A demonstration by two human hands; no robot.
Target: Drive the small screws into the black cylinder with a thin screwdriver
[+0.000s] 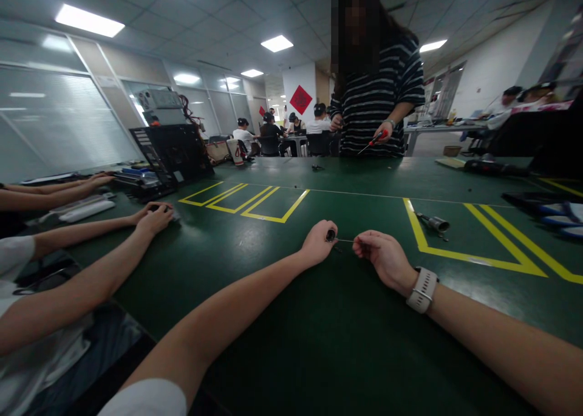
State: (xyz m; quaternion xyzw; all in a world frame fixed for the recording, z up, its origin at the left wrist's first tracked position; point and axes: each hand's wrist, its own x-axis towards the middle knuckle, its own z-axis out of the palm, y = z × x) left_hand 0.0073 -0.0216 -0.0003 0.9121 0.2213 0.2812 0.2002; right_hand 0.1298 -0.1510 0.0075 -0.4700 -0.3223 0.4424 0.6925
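Observation:
My left hand [319, 243] is closed around a small dark handle [330, 235], which looks like a thin screwdriver. Its slender metal shaft [345, 240] runs to the right into the pinched fingertips of my right hand [385, 259]. That wrist wears a white watch [422, 289]. Both hands rest low over the dark green table mat [291, 319], a little apart, joined only by the thin tool.
A small metal cylinder part [435, 223] lies inside yellow floor-tape lines at right. A person in a striped shirt [376, 94] stands across the table holding a red screwdriver [376, 139]. A co-worker's hands [152, 217] and a black computer case [170, 155] are at left.

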